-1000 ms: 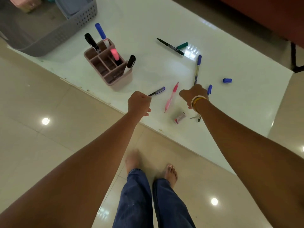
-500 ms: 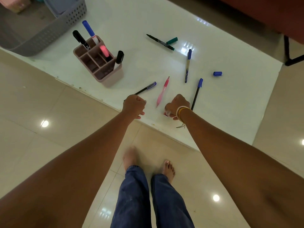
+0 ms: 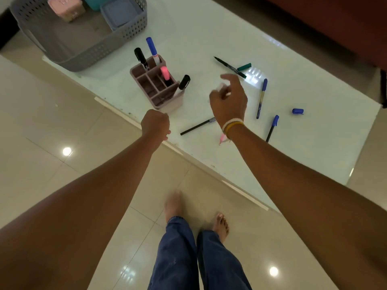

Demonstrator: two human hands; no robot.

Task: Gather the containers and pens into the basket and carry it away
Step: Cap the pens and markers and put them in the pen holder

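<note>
My right hand (image 3: 228,100) hovers over the white table (image 3: 314,147), right of the pink pen organizer (image 3: 158,88). It pinches a small pale pink item (image 3: 222,89), blurred. My left hand (image 3: 156,124) is a fist at the table's near edge, with nothing visible in it. The organizer holds a blue marker (image 3: 151,48), two black markers (image 3: 140,57) and a pink one (image 3: 165,73). Loose on the table lie a black pen (image 3: 196,127), two blue pens (image 3: 261,98), a thin black pen (image 3: 229,66) and a pink pen (image 3: 221,140), the last mostly hidden by my wrist.
A grey perforated basket (image 3: 88,57) stands at the table's far left corner with a pink box (image 3: 65,6) and a blue-grey lidded container (image 3: 120,12) inside. A green cap (image 3: 244,66) and a blue cap (image 3: 297,111) lie loose. My bare feet stand on the tiled floor (image 3: 41,122).
My right hand closed on the small pink item near the table's edge, then lifted it up and toward the organizer. My left hand stayed a fist by the edge.
</note>
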